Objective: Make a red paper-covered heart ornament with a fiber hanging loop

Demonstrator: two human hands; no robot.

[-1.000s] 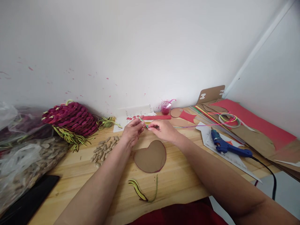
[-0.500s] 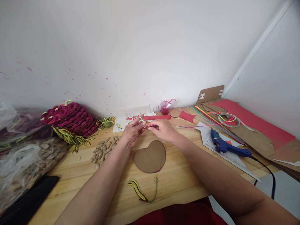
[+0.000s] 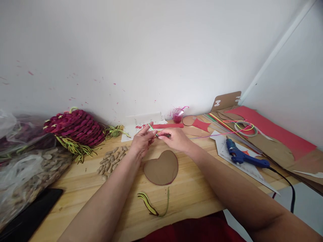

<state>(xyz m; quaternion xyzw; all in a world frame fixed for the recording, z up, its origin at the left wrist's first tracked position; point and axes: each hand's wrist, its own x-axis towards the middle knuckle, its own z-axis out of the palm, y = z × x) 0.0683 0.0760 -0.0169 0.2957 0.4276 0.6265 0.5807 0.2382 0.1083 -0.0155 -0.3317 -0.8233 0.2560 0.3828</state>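
Green cord [image 3: 150, 126] is pinched in the left hand [image 3: 141, 142] and right hand [image 3: 175, 139], fingertips nearly closed. Winding seems the step; the next move likely needs steady tension.

Thin green strip [image 3: 150, 126], slanted, upper end jutting above left hand [image 3: 142, 140], partly hidden

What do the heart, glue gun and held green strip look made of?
Heart: probably matte cardboard, given its flat brown face. Glue gun: likely smooth plastic, given its moulded body. Green strip: perhaps ribbon or cord, being thin and bright; finish unclear.
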